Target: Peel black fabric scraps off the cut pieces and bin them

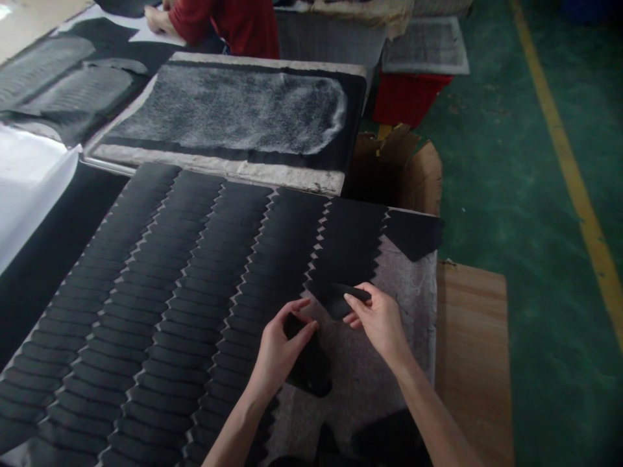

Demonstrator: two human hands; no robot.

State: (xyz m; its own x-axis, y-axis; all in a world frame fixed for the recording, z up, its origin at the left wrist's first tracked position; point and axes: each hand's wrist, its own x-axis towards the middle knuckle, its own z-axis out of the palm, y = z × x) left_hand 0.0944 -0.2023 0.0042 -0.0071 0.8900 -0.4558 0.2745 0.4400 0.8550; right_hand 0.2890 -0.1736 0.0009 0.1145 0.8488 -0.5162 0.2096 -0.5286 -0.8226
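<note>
while the left hand (278, 342) clasps one dark bundle (312, 371), the right hand (378, 319) pinches one black piece (335, 300)

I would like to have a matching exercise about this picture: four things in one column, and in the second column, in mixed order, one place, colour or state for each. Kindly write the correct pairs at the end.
Column one
1. Rows of overlapping black pieces
2. Right hand
3. Cardboard box
4. Floor stripe

Column two
A. Torn along the upper edge
B. Yellow
C. Laid out across the table
D. Pinching one black piece between thumb and fingers

Pairs: 1-C, 2-D, 3-A, 4-B
</note>
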